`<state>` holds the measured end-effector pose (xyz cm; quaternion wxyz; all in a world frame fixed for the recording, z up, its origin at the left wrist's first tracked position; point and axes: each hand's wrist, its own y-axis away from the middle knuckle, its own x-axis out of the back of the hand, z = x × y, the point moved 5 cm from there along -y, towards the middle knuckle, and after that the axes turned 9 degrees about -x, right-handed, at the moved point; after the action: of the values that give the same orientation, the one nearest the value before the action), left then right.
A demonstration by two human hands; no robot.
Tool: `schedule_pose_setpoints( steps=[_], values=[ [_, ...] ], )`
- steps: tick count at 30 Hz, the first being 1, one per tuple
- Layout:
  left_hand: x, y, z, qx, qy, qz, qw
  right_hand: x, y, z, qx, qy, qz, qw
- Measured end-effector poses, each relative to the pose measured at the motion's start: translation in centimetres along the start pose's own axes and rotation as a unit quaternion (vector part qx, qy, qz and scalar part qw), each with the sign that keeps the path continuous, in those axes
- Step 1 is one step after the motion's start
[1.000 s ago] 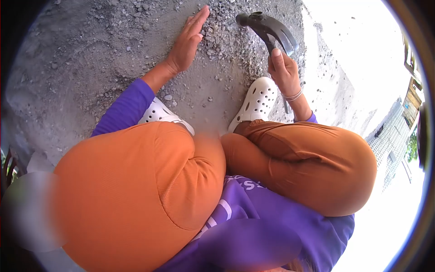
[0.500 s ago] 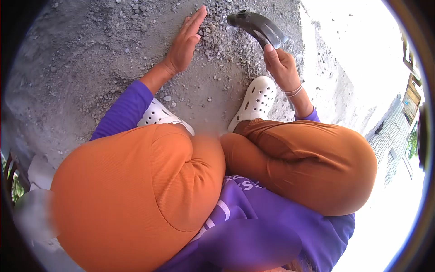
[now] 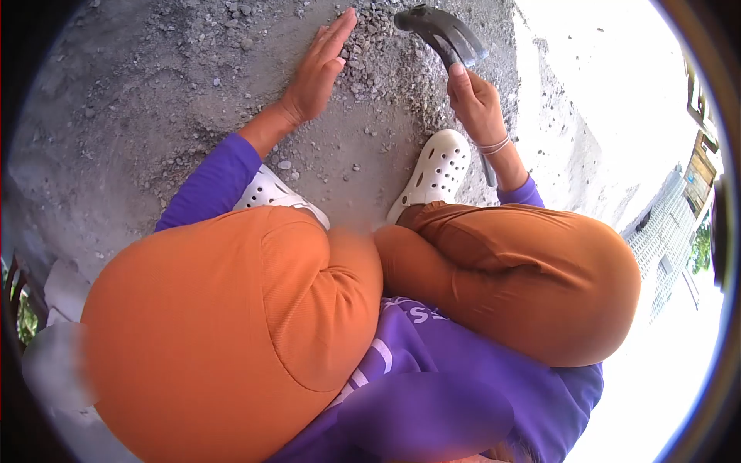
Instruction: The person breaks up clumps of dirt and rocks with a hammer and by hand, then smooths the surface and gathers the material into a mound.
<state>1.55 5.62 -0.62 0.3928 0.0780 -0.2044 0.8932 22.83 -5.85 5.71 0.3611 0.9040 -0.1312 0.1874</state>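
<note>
My right hand point(image 3: 477, 104) is wrapped round a claw hammer point(image 3: 444, 32) close below its dark metal head, with the lower end of the handle showing beside my wrist. The hammer head is over the right part of a heap of grey gravel point(image 3: 378, 65). On the left side of that heap, my left hand point(image 3: 315, 73) is held edge-down with its fingers stretched out and nothing held in it. Both wrists come out of purple sleeves.
Two white perforated clogs point(image 3: 441, 166) stand on the dusty ground point(image 3: 340, 154) below the gravel. My bent knees in orange trousers fill the lower view. Loose stones lie at the left; a pale lattice panel point(image 3: 668, 224) and wooden boards point(image 3: 701, 170) are at the far right.
The hammer and my right hand have shifted slightly, with the hammer head a little higher in view and more of the handle's lower end showing. My left hand has barely moved.
</note>
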Motion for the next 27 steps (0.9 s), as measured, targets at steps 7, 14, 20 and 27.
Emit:
schedule_pose_setpoints(
  steps=[7,14,20,27],
  values=[
    [-0.2,-0.1,-0.3,-0.019,-0.032,-0.008,0.999,1.8,2.5,-3.7,0.193,-0.05,0.03,0.979],
    [0.9,-0.3,-0.1,-0.028,-0.073,0.012,0.997,-0.1,-1.3,2.6,-0.001,0.076,0.006,0.997],
    [1.8,1.0,-0.4,0.064,-0.281,0.0,0.958,0.7,1.9,2.7,-0.038,-0.091,0.003,0.995],
    [-5.6,-2.5,1.0,-0.01,-0.091,0.046,0.995,1.0,2.2,3.3,-0.082,-0.165,0.023,0.983]
  ],
)
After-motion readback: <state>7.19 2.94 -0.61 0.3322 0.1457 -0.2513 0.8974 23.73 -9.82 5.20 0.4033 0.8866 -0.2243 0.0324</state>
